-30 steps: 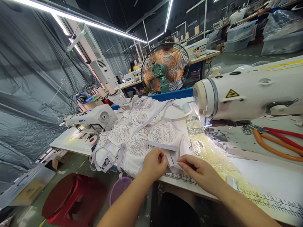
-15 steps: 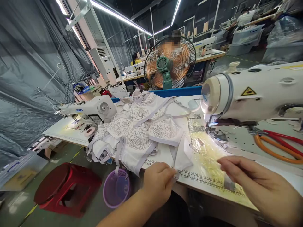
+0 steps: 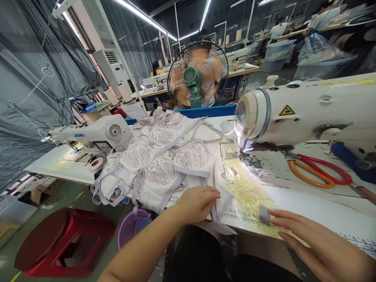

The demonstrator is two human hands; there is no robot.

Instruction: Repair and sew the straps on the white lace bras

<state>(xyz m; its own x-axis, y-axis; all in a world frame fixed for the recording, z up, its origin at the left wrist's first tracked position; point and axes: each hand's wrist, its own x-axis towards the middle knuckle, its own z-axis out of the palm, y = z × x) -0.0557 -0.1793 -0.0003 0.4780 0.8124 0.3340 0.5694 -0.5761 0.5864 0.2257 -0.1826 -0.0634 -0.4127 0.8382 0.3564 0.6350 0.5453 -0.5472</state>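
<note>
My left hand [image 3: 199, 203] is closed at the table's front edge, its fingers pinching white fabric of a bra [image 3: 221, 192] whose lower corner hangs over the edge. My right hand [image 3: 317, 239] is open, with thumb and fingers apart. Its fingertips lie against a small grey rectangular piece [image 3: 264, 215] on the ruler-marked table edge; whether they press on it I cannot tell. Left of centre, a pile of white lace bras [image 3: 161, 170] with grey bands covers the tabletop. At the right stands a white sewing machine [image 3: 293, 111], its lamp lit over the needle area.
Orange-and-red-handled scissors [image 3: 311, 174] lie beneath the machine arm. Another sewing machine [image 3: 102, 135] stands left of the pile. A red stool [image 3: 85, 243] and purple bin [image 3: 129, 231] are on the floor at left. A large fan [image 3: 198, 74] stands behind the table.
My right hand has moved left and its fingers have spread from a pinch to beside the grey piece. My left hand has shifted onto the fabric edge. The view has turned to the right.
</note>
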